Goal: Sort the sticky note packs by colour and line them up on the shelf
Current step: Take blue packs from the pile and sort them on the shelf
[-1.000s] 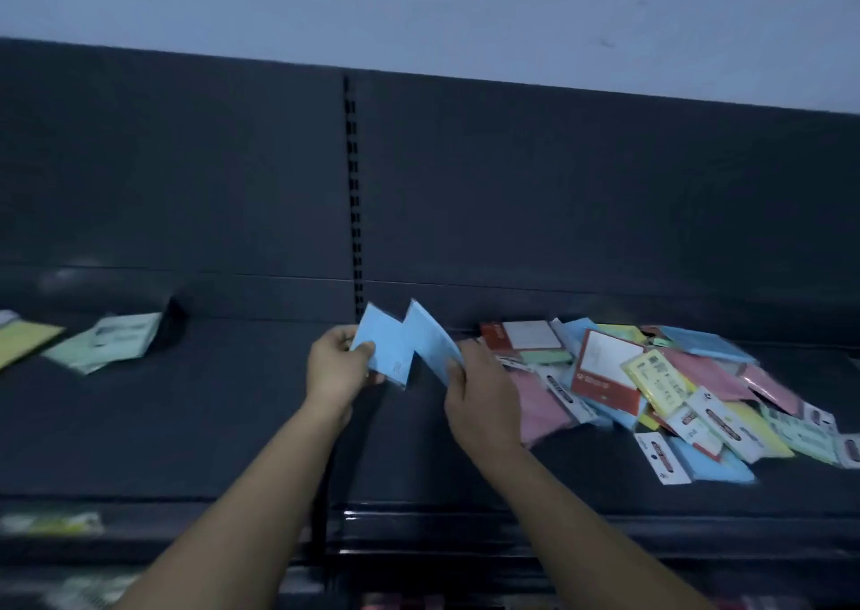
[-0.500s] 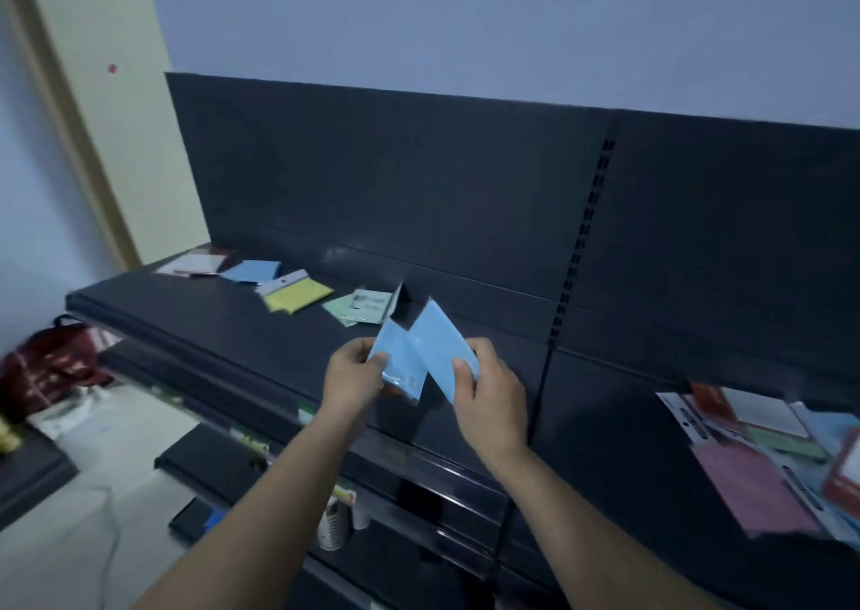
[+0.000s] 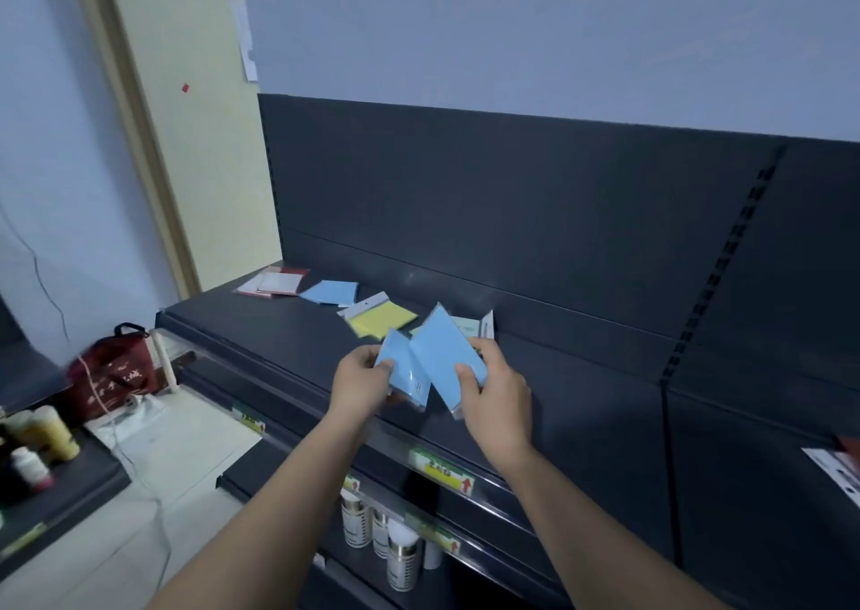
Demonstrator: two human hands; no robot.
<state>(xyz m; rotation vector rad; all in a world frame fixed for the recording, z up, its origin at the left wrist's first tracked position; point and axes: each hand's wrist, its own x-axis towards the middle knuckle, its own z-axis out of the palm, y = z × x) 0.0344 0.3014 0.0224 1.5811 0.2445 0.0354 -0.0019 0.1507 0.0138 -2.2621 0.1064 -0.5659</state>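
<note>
- Head view: the left grip pinches one blue pack by its edge, and the right grip pinches a second blue pack, both held over the shelf
- They look light, thin and slick in film wrap, so an edge pinch between thumb and fingers suits them
- Lying on the shelf: one sorted blue pack, one yellow pack, one green pack half hidden, and a pink stack I cannot count

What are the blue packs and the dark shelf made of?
The blue packs look like paper pads in clear, glossy plastic sleeves: a see-through edge sticks out at the bottom. The shelf seems painted metal, matte dark grey, with punched slots in its upright.
</note>
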